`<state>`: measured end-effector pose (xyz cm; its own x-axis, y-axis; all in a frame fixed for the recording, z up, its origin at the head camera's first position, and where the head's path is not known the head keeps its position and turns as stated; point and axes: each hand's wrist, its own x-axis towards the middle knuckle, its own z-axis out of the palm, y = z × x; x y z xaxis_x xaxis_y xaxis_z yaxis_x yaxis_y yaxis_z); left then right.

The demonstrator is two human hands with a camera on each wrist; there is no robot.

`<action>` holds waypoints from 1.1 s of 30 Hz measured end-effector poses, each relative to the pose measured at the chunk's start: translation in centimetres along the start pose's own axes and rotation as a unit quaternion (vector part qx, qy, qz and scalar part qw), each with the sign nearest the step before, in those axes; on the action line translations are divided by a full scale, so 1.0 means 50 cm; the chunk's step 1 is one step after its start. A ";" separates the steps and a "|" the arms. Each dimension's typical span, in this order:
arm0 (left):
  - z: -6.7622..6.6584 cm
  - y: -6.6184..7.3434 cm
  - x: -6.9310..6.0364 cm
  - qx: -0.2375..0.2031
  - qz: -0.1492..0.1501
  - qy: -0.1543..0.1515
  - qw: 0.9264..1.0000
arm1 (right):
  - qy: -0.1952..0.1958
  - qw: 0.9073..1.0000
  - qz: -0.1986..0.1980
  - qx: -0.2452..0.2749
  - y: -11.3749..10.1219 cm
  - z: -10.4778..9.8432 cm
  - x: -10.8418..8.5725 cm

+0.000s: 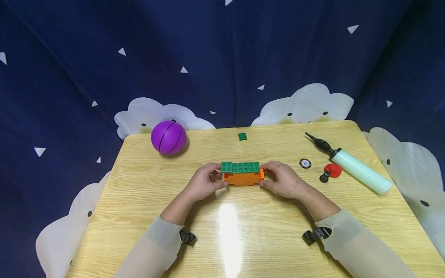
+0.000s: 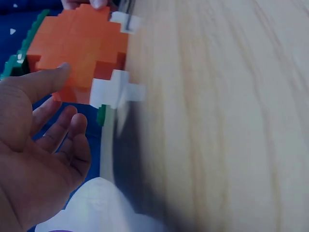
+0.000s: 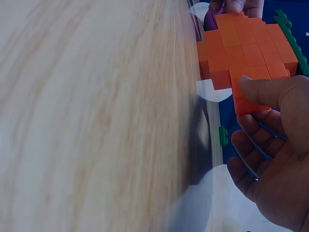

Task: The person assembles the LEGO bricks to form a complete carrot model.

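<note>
A build of orange toy bricks (image 1: pixel 243 178), with a row of green bricks (image 1: pixel 240 167) along its top, is held upright between both hands over the middle of the table. My left hand (image 1: pixel 206 181) pinches its left end, thumb on the orange face (image 2: pixel 79 43). At the other end my right hand (image 1: pixel 283 180) grips it, its thumb lying on the orange bricks (image 3: pixel 248 58). White stepped pieces (image 2: pixel 108 91) show along the lower edge in the left wrist view. Whether the build touches the table cannot be told.
Behind the build lies a small green brick plate (image 1: pixel 242 136). A purple ball (image 1: pixel 168 138) sits at the back left. To the right are a round chip (image 1: pixel 305 163), a red item with a black part (image 1: pixel 332 170) and a hand pump (image 1: pixel 359 170). A blue curtain (image 1: pixel 208 46) hangs behind the table.
</note>
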<state>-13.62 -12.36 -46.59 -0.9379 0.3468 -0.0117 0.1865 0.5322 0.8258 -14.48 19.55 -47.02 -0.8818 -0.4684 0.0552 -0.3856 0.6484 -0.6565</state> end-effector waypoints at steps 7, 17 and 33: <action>0.005 -0.017 0.000 -0.004 -0.004 -0.007 1.000 | -0.002 1.000 -0.003 -0.004 -0.003 0.002 0.002; 0.006 -0.019 0.001 -0.003 0.000 -0.011 1.000 | -0.043 0.999 -0.012 0.011 0.008 -0.026 0.013; 0.010 -0.020 0.003 0.000 -0.003 -0.005 1.000 | 0.000 1.000 0.009 0.012 0.015 -0.023 0.079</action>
<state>-13.82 -12.47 -47.71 -0.9361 0.3512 -0.0218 0.1809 0.5334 0.8263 -18.55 18.89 -46.43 -0.8883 -0.4572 0.0432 -0.3630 0.6414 -0.6759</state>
